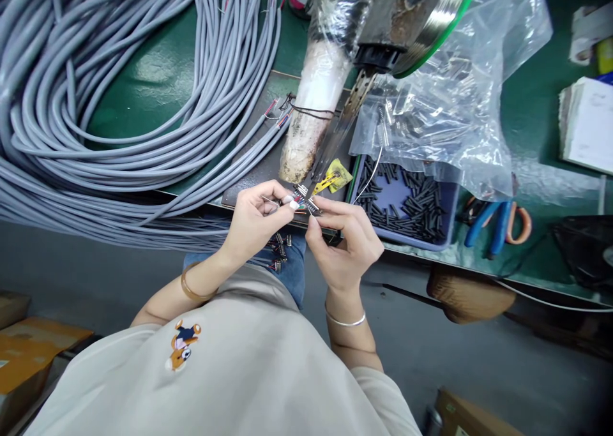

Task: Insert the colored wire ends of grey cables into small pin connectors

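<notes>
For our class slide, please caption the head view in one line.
Two hands work fine wires beside bundled grey cables.

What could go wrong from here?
The left hand and right hand work right by the tip of what looks like a soldering iron; if it's hot, a slip could burn fingers. The thin coloured wires bunch there too, so one might scorch or cross. The plastic bag overlaps the tray; a tug could spill black pieces.
</notes>
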`<state>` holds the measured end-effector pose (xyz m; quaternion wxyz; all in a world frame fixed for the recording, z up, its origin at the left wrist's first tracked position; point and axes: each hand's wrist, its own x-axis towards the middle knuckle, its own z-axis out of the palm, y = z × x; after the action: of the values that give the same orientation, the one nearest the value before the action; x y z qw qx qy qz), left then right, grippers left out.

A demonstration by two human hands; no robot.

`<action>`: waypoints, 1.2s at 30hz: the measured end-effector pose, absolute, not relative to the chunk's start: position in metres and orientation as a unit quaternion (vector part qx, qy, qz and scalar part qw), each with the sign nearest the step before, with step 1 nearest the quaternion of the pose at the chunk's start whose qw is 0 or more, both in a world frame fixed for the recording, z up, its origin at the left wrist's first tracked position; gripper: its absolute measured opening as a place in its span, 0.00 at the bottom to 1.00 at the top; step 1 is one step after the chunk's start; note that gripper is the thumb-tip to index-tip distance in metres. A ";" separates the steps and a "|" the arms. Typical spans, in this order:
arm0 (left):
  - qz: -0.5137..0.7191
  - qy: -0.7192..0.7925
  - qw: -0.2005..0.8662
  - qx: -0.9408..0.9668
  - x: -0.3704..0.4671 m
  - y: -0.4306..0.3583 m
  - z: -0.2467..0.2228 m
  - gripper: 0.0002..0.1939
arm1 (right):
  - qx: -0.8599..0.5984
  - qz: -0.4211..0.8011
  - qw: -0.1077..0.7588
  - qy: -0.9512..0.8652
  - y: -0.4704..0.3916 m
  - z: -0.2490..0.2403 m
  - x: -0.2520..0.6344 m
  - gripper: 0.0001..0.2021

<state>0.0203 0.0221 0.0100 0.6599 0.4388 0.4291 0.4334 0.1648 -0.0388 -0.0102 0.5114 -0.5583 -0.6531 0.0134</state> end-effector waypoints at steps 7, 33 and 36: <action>0.443 0.416 0.653 0.451 0.019 0.022 0.013 0.10 | -0.558 -0.021 0.503 -0.660 -0.039 -0.007 0.163 0.10; 0.449 0.402 0.657 0.453 0.019 0.019 0.009 0.09 | -0.561 -0.016 0.505 -0.655 -0.039 -0.006 0.161 0.09; 0.450 0.405 0.656 0.451 0.020 0.018 0.009 0.09 | -0.561 -0.025 0.497 -0.662 -0.040 -0.007 0.161 0.09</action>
<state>0.0195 0.0183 0.0086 0.6559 0.4509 0.4054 0.4497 0.1612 -0.0402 -0.0075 0.4972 -0.5608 -0.6616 -0.0247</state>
